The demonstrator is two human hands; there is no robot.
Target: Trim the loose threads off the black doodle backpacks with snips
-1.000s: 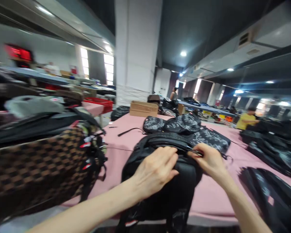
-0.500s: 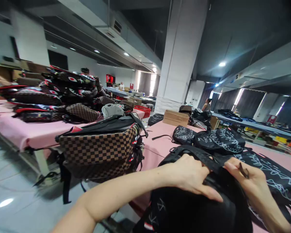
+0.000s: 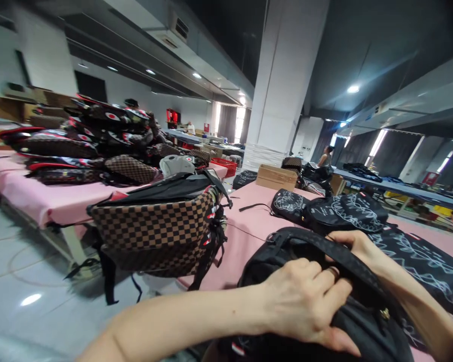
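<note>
A black backpack (image 3: 373, 327) lies in front of me at the near edge of the pink-covered table, its top opening gaping. My left hand (image 3: 309, 301) is closed on the near edge of that opening, with its fingers curled inside and its thumb outside. At the far side of the opening, my right hand (image 3: 357, 246) grips the backpack's rim, its fingertips partly hidden behind the fabric. A gold-coloured zipper pull (image 3: 385, 314) shows on the right side. The inside of the backpack is dark.
Brown checkered bags (image 3: 154, 226) hang over the table's left edge. Black bags with white line drawings (image 3: 419, 266) lie to the right. A cardboard box (image 3: 276, 177) stands at the far end of the pink table (image 3: 245, 211). Another pink table (image 3: 60, 198) holds piled bags.
The backpack's opening has spread apart. My right hand has moved left and up to its far rim. My left hand has shifted slightly down and right.
</note>
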